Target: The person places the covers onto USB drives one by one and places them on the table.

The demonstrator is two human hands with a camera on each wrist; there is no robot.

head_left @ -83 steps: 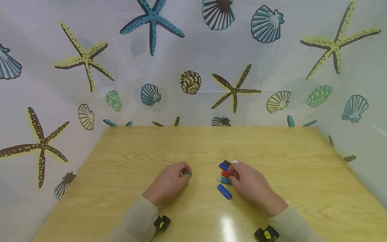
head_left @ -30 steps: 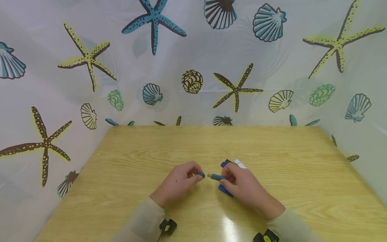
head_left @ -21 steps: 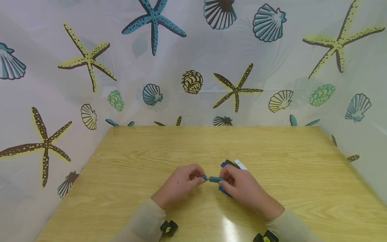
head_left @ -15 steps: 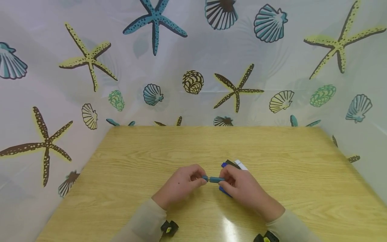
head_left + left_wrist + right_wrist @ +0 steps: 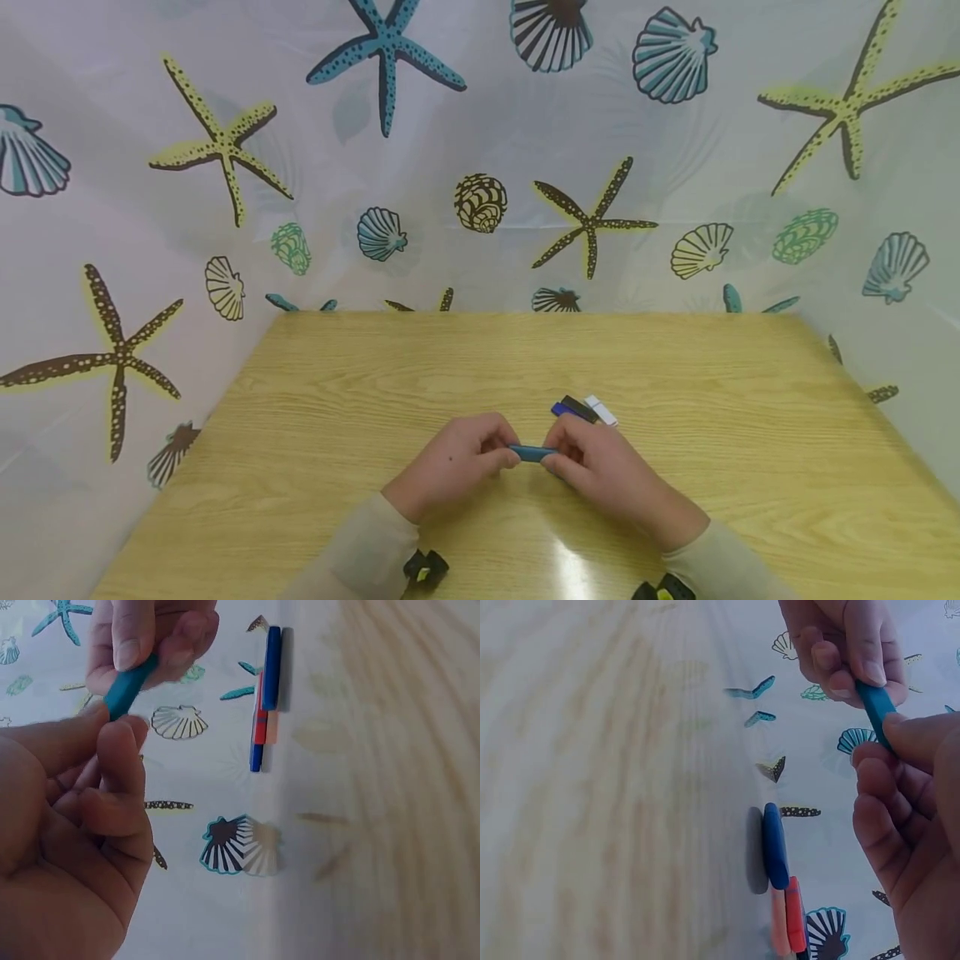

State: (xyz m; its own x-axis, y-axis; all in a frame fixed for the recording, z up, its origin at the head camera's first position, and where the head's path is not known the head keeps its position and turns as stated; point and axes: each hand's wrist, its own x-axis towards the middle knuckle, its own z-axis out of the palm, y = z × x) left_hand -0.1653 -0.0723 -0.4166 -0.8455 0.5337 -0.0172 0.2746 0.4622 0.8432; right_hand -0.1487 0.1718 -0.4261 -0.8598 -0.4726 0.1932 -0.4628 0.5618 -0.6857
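Note:
A teal USB stick [image 5: 531, 453] spans the gap between the two hands, its cap and body together with no metal plug showing. The left hand [image 5: 465, 457] pinches the cap end between thumb and fingers. At the other end, the right hand [image 5: 615, 475] pinches the body the same way. Both wrist views show the teal stick [image 5: 129, 690] raised above the table between the fingertips. A blue USB stick [image 5: 775, 847] and a red one [image 5: 796, 915] lie near the right hand, which mostly hides them in the head view.
Behind the right hand lie a black USB stick [image 5: 579, 408], a white one [image 5: 600, 410] and a second blue one [image 5: 558, 409]. The wood-grain table [image 5: 360, 358] ends at a shell-and-starfish curtain [image 5: 427, 167] at the back and sides.
The right hand has picked up the teal body from the group and brought it to the cap in the left hand. The metal plug has slid into the cap, and the gap has closed.

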